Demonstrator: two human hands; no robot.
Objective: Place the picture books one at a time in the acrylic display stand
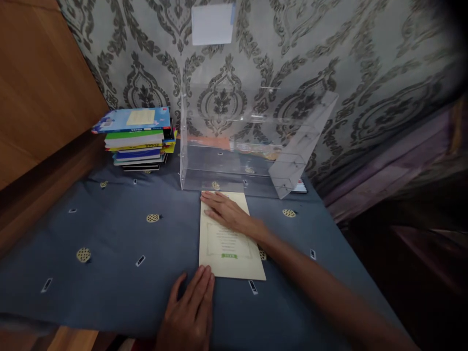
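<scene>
A thin cream booklet (234, 265) lies on the blue tablecloth in the middle of the table. Its printed frame, lines of text and green ribbon mark appear upside down from here. My right hand (228, 213) rests flat across the far part of the booklet, fingers stretched toward its far left corner, covering some of the print. At the near left corner, my left hand (192, 307) lies with its fingers extended, the fingertips at the booklet's edge; whether they press on it or on the cloth I cannot tell.
Behind the booklet stands a clear acrylic rack (212, 168). A stack of books (135, 139) sits at the back left, beside a wooden panel (44, 87). Patterned wallpaper (153, 53) rises behind, with a white box (212, 24) on it. The tablecloth (113, 229) has pineapple prints.
</scene>
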